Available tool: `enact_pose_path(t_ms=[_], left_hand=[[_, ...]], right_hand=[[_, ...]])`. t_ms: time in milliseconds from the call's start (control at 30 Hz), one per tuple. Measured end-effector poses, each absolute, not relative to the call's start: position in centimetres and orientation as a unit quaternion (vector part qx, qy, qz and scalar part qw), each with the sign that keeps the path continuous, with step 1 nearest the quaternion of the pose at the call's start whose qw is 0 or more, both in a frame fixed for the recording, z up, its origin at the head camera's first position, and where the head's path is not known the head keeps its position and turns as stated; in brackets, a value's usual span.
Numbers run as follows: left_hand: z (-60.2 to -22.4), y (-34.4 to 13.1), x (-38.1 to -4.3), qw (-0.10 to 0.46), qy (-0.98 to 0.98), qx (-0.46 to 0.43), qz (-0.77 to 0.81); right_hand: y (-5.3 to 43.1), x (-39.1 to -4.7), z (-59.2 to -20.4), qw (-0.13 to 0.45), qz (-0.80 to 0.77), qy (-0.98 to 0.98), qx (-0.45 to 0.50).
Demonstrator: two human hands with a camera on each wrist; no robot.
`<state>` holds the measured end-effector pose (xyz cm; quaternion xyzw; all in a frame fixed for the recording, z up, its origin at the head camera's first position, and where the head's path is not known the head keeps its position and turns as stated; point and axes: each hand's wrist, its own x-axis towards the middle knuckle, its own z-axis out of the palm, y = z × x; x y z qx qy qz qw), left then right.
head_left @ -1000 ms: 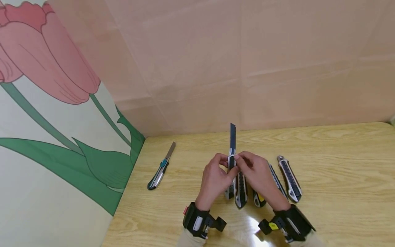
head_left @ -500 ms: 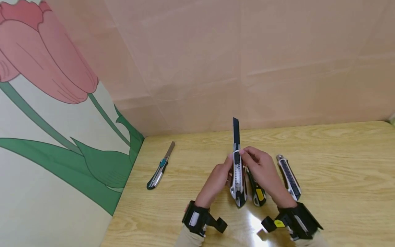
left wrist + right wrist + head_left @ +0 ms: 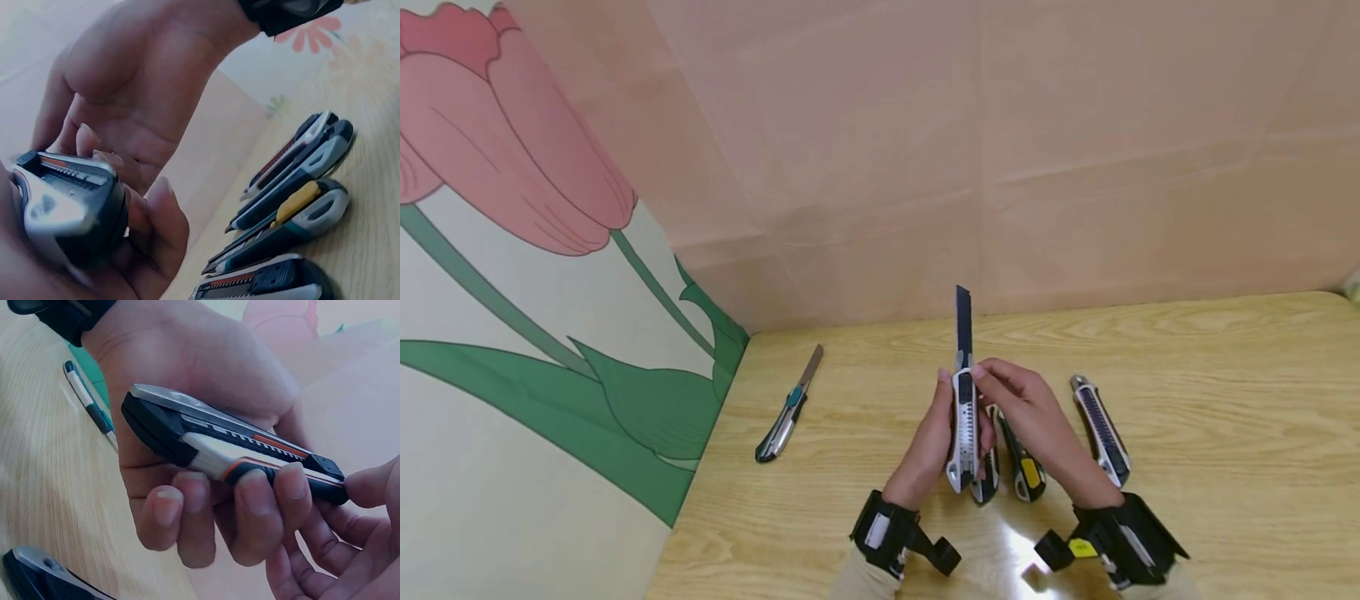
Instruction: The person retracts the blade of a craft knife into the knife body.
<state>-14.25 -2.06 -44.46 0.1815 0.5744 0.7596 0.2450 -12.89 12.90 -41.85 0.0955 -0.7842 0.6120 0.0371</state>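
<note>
A snap-off utility knife [image 3: 965, 433] with a white and black handle is raised above the table, its long dark blade [image 3: 963, 321] extended and pointing away from me. My left hand [image 3: 927, 442] grips the handle, with fingers curled underneath, as the right wrist view shows on the knife body [image 3: 215, 450]. The right hand [image 3: 1037, 425] touches the handle's front end near the black slider with its thumb and fingertips; in the right wrist view its thumb [image 3: 372, 486] presses there. From the left wrist view the handle's butt end [image 3: 75, 212] faces the camera and the blade is hidden.
Below the hands lie a black-and-white cutter [image 3: 989, 483] and one with a yellow part [image 3: 1028, 473]. Another cutter [image 3: 1102, 429] lies right of them. Far left is a teal-slider cutter [image 3: 784, 423] with its blade out. A pink cloth backdrop [image 3: 1075, 167] edges the wooden table [image 3: 1240, 417].
My left hand has shifted from pinching the knife's front to wrapping round its handle. The knife swung slightly right, then back left. The right hand stays near the slider.
</note>
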Motion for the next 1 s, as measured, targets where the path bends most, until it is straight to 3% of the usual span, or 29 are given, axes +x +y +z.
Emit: enact_pose_path(t_ms=[467, 767, 1000], left_hand=[[-44.8, -0.9, -13.4, 0.223, 0.527, 0.205, 0.794], [-45.1, -1.0, -13.7, 0.205, 0.542, 0.219, 0.785], [-44.9, -1.0, -13.7, 0.193, 0.553, 0.222, 0.779]], right_hand=[[12.6, -12.1, -41.1, 0.005, 0.626, -0.775, 0.091], [11.8, -12.1, -41.1, -0.068, 0.647, -0.754, 0.087], [11.3, -12.0, -41.0, -0.076, 0.648, -0.754, 0.08]])
